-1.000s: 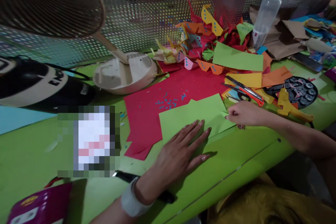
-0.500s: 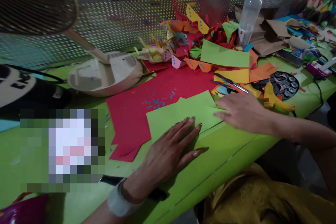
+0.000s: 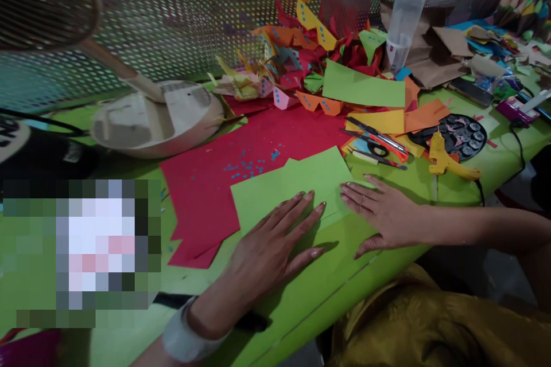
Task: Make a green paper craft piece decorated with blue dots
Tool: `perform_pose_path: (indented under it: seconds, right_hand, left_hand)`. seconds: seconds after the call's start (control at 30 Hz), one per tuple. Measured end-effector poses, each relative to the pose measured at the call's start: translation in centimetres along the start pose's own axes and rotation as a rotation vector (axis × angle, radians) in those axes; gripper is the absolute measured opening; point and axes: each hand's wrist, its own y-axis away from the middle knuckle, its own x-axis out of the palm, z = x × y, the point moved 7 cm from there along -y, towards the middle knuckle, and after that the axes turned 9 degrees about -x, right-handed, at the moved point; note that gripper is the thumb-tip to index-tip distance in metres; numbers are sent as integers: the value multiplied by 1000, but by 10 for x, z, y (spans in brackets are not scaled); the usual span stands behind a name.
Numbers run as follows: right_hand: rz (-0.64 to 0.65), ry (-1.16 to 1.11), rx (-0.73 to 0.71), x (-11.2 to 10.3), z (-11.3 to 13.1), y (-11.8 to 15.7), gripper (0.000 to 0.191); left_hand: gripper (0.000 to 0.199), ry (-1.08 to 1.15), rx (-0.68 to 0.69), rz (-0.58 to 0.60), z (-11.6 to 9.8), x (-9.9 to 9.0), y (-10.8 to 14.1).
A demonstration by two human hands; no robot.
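A light green sheet of paper (image 3: 297, 180) lies partly over a red sheet (image 3: 198, 189) on the green table (image 3: 322, 292). My left hand (image 3: 271, 246) rests flat across its lower left part, fingers stretched out. At the sheet's right end my right hand (image 3: 379, 212) lies with its fingers spread, fingertips on the paper's edge. Small blue dots of paper (image 3: 247, 166) are scattered over the red sheet. Just beyond my right hand are an orange cutter (image 3: 383, 137) and dark-handled scissors (image 3: 374, 148).
A yellow glue gun (image 3: 447, 160) lies by a round black tray (image 3: 465, 136). Cut colored paper shapes (image 3: 310, 63) are heaped along the perforated metal screen (image 3: 181, 17). Behind stands a clear bottle (image 3: 404, 23). At left is a white bowl-shaped lamp base (image 3: 155, 126); a black strap (image 3: 178, 301) lies near my left wrist.
My right hand has moved down and slightly left, its fingers now flat and spread by the green sheet's edge. My left hand stays on the sheet. The view has shifted slightly.
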Motion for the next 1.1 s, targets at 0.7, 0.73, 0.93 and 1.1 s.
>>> perform_pose_path:
  seconds: [0.7,0.73,0.93,1.1]
  right_hand:
    - [-90,110,167,-26,-27,41,83]
    - [-101,96,117,-28,-24,33,82]
    - [38,-39,-156,-10,-10,-7,84]
    - [-1,-27,-171,3,-16,-2,91]
  left_hand:
    - [70,-26,4,60,-5,-2,-4]
    - [71,-29,-1,73,-5,-1,-5]
    - [72,-42,-26,120,-5,0,-7]
    - [76,-55,-14,164,-2,2,-2]
